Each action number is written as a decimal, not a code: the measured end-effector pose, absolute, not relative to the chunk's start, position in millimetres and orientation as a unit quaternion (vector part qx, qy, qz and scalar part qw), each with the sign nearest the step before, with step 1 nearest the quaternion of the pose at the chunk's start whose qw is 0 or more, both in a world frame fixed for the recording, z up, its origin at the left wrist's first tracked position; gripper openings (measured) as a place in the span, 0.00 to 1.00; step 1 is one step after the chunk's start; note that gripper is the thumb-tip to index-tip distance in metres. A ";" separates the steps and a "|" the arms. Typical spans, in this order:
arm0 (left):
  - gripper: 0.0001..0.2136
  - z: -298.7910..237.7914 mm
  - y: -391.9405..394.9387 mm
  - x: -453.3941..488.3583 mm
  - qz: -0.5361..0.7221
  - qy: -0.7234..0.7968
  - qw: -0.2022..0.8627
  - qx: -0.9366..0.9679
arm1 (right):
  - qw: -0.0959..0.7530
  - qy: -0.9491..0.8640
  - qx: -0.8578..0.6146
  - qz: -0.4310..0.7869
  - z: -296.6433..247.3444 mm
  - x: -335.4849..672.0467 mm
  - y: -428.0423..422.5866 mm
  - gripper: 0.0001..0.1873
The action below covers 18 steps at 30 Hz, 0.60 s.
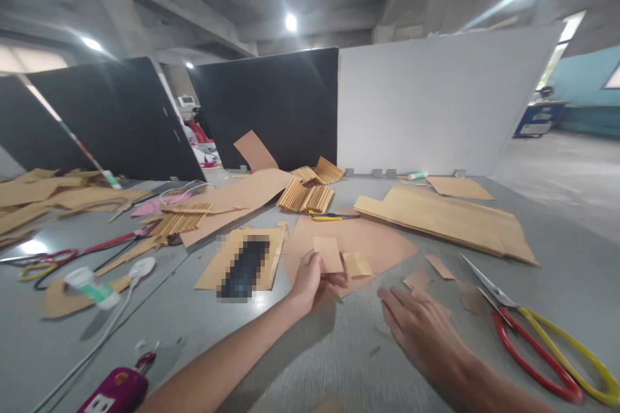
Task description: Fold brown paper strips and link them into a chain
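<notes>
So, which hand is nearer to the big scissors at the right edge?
Right. The right hand lies just left of the scissors; the left hand is farther left, holding a paper piece.

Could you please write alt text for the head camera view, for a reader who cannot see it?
The left hand pinches a small brown card piece above a grey table; the right hand is spread open near red-and-yellow scissors.

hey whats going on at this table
A person is working with brown card at a grey table. Their left hand pinches a small square of brown card above a larger brown sheet. The right hand is open and flat near loose scraps. Red and yellow scissors lie on the table to the right, with pleated card bundles further back.
</notes>
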<state>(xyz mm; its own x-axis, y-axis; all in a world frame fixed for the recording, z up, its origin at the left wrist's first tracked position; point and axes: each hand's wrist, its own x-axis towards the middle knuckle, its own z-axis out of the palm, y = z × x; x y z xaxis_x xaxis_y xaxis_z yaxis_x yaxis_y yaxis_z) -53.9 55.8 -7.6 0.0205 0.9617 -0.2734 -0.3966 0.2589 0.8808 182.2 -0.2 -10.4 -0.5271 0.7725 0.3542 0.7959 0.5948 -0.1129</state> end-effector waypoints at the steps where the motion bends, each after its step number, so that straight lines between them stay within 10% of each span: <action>1: 0.14 -6.9 56.3 -54.1 0.530 0.461 0.641 0.309 | 0.184 -0.862 -0.472 -0.030 -4.0 176.5 7.3 0.13; 10: 0.13 -7.6 65.9 -67.8 0.548 0.455 0.623 0.325 | 0.218 -0.839 -0.495 0.047 -5.4 130.2 88.1 0.31; 18: 0.16 -17.7 71.9 -72.0 0.538 0.450 0.633 0.328 | 0.279 -0.831 -0.468 0.110 -4.2 143.9 94.2 0.21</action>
